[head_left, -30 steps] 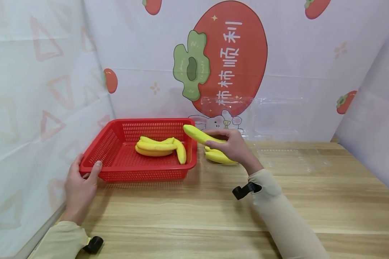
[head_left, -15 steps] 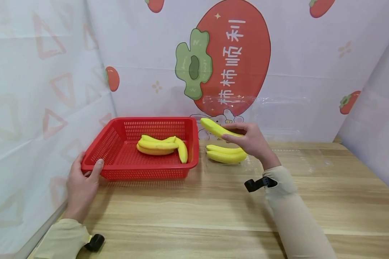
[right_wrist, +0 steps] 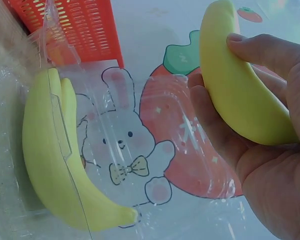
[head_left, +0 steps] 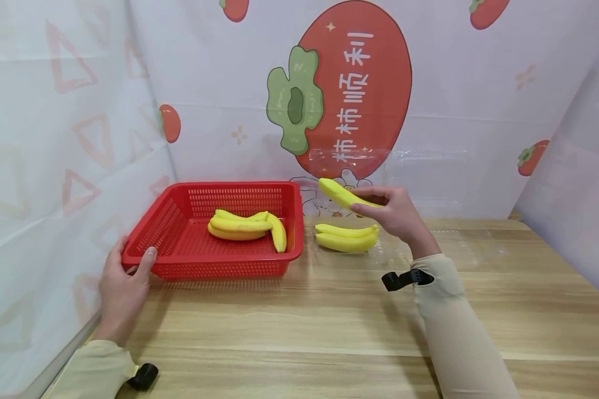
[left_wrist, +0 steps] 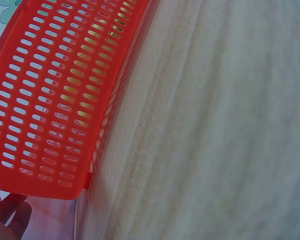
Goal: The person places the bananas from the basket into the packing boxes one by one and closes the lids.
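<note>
My left hand [head_left: 125,293] grips the near left corner of the red basket [head_left: 219,259], thumb over the rim. Inside the basket lie several yellow bananas [head_left: 239,224], heaped toward its right side. With my right hand [head_left: 394,219] I hold a single banana [right_wrist: 235,85] between thumb and fingers, raised above a clear plastic container [head_left: 324,257]. Two more bananas [head_left: 346,238] lie side by side in that container, below the held one. In the left wrist view, fingertips [left_wrist: 20,217] show under the basket's corner; the rest of the hand is out of frame.
The container's clear lid [head_left: 429,172] stands open against the printed backdrop [head_left: 219,72] behind. A second clear compartment [head_left: 454,244] lies to the right on the wooden table [head_left: 279,332]. A white cloth wall [head_left: 55,166] closes off the left side.
My right hand has moved right and slightly up with the banana, away from the basket's edge, uncovering more of the two bananas below. The left hand keeps its grip on the basket.
</note>
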Available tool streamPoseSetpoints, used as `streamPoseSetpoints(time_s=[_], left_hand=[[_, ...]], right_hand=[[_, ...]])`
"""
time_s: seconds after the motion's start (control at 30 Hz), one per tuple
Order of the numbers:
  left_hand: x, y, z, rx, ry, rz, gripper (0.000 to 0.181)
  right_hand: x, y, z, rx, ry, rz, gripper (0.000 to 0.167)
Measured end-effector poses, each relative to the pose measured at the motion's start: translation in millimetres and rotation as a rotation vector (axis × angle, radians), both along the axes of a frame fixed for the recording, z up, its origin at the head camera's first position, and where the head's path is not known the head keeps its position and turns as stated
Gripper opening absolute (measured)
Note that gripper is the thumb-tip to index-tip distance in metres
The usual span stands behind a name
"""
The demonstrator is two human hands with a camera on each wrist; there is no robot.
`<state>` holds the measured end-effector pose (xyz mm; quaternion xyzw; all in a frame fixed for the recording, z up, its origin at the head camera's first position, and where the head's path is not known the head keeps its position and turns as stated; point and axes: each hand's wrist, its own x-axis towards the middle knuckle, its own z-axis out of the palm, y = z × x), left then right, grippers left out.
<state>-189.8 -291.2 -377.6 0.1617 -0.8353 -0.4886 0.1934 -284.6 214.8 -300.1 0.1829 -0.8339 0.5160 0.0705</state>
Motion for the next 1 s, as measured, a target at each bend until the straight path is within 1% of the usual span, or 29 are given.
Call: streamPoseSetpoints(time_s=[0.2,0.57,0.77,1.0], left_hand=[[0.4,-2.1,-1.9,-0.003,0.0,0.009,0.083],[-0.7,-3.1,-0.6,-0.016,0.004,0.011,0.083],[-2.7,-4.6,-2.0,-0.023,0.017,0.005,0.083],[-3.0,-4.2,-3.6,-0.006,0.009,0.006,0.082]], right_hand=[[-1.3,-1.9,-1.3,0.008,-0.02,0.013,0.04],[-2.4,0.8,-0.2,0.071,-0.029,-0.008,0.042],[-0.8,5.1,0.6,0.083,-0.039,-0.024,0.043],[-0.6,7.4,-0.3,0.096,-0.035,-0.027,0.043]])
